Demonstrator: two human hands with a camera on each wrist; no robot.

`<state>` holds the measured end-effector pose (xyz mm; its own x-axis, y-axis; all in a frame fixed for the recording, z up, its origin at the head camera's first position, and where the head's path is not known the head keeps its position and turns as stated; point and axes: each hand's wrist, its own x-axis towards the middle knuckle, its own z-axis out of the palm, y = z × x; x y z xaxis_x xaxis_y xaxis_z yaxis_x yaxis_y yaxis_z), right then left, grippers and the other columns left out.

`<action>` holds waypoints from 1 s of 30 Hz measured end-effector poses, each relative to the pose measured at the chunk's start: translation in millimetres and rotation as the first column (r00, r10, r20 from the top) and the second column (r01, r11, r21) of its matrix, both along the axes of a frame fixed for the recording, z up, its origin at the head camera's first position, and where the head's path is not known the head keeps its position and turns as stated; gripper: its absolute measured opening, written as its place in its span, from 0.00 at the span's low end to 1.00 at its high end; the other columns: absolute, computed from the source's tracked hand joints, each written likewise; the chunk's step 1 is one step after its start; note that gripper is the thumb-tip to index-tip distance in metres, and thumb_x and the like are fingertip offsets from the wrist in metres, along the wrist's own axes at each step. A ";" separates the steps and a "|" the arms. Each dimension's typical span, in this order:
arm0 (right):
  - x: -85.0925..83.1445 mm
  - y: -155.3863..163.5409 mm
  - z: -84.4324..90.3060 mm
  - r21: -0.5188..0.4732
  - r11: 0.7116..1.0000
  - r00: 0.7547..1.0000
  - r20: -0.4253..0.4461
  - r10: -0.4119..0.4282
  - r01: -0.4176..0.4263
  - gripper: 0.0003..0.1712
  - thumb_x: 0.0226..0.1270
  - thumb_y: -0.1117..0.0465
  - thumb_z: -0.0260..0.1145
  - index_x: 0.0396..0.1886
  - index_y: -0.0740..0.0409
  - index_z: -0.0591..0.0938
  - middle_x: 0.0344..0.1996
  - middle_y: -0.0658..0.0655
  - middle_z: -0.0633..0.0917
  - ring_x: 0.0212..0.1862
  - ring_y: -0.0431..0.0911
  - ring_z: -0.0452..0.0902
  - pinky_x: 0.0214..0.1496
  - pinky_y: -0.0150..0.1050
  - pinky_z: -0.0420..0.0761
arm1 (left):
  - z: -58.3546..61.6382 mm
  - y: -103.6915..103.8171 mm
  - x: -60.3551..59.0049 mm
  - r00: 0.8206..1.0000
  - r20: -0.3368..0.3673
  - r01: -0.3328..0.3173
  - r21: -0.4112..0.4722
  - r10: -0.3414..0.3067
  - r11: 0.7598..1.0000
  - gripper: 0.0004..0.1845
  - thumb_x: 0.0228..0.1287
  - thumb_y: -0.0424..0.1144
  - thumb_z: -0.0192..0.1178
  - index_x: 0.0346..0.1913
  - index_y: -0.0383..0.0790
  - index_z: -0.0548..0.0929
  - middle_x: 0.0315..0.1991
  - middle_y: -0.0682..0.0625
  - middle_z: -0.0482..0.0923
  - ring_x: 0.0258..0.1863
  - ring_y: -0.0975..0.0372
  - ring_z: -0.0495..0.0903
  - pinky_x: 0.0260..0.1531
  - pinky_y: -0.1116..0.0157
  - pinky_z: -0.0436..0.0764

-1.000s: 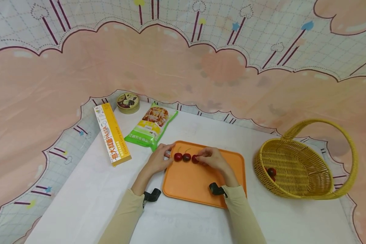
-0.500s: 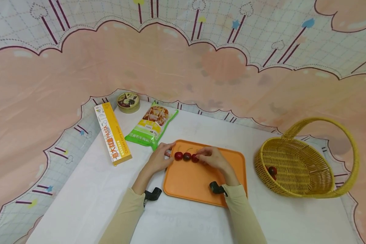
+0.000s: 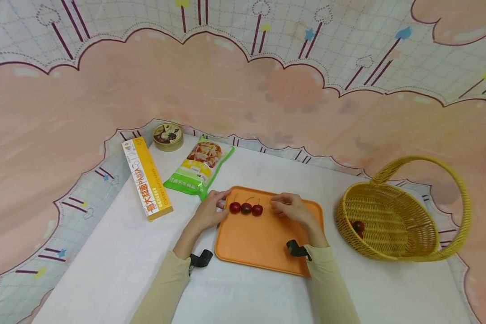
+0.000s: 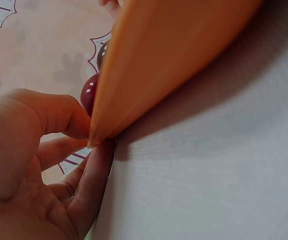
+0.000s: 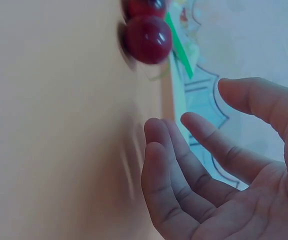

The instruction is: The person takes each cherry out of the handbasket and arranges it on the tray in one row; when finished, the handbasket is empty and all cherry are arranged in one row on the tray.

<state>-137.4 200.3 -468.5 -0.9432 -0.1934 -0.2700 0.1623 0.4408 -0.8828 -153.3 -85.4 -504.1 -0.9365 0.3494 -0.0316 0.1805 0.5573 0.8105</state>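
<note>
White cloth covers the surface [image 3: 267, 288], where an orange tray [image 3: 263, 245] carries three cherries [image 3: 246, 208] in a short left-to-right row along its far edge. They are dark red, glossy and round, with thin stems pointing away from the person. The left hand [image 3: 209, 212] pinches the tray's far-left corner, just beside the leftmost cherry. The right hand [image 3: 290, 208] hovers near the rightmost one — fingers loose, holding nothing.

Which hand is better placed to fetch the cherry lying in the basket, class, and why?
Probably the right hand: it is open, holds nothing, and lies on the tray's basket side. The basket with its cherry stands to the right, while the left hand grips the tray's far-left corner.
</note>
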 end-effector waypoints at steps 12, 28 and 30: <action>12.1 46.7 26.4 -0.091 0.995 0.999 -0.018 -0.040 0.038 0.24 0.75 0.63 0.57 0.60 0.80 0.72 0.51 0.78 0.79 0.50 0.65 0.81 0.52 0.52 0.80 | 0.6 -2.4 1.3 1.000 0.002 -0.004 0.010 0.004 1.000 0.34 0.57 0.30 0.62 0.70 0.38 0.72 0.53 0.41 0.72 0.40 0.57 0.77 0.41 0.61 0.76; 45.4 171.4 75.1 -0.203 0.955 0.967 -0.087 -0.238 0.216 0.14 0.76 0.63 0.56 0.56 0.62 0.78 0.41 0.43 0.87 0.43 0.38 0.85 0.43 0.31 0.82 | 1.1 -0.4 0.5 1.000 0.003 0.003 0.007 -0.003 1.000 0.33 0.58 0.31 0.62 0.70 0.38 0.72 0.53 0.41 0.72 0.40 0.57 0.76 0.41 0.61 0.76; 47.0 182.8 76.5 -0.138 0.966 0.970 -0.079 -0.230 0.218 0.20 0.76 0.63 0.54 0.60 0.72 0.74 0.41 0.40 0.86 0.42 0.36 0.84 0.43 0.31 0.82 | 1.7 -0.7 0.5 1.000 0.005 0.002 0.006 -0.002 1.000 0.33 0.58 0.31 0.63 0.70 0.38 0.71 0.53 0.41 0.72 0.40 0.58 0.76 0.41 0.61 0.76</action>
<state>-90.4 383.1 -392.1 -0.9862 -0.0012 -0.1653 0.1581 0.2856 -0.9452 -152.8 -86.1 -502.4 -0.9357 0.3513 -0.0339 0.1778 0.5522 0.8145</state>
